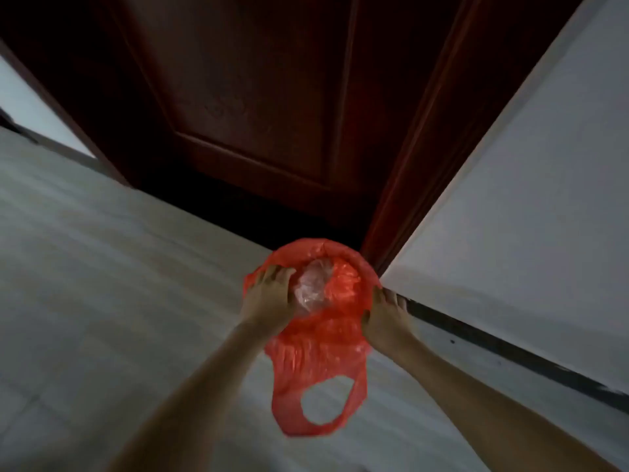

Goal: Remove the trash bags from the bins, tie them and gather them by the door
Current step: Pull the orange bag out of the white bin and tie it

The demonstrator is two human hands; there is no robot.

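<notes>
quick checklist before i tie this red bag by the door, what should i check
1. Left hand grips the red bag rim: ok.
2. Right hand grips the opposite rim: ok.
3. Bag mouth gathered shut: not ok, it gapes, with clear plastic showing inside.
4. Handle loop free to tie: ok, it hangs loose.
5. Bag close to the door: ok.
6. Bag resting on the floor: cannot tell.

hands (269, 294): 2 | red bag (320, 352): 1 | door (258, 107): 1
</notes>
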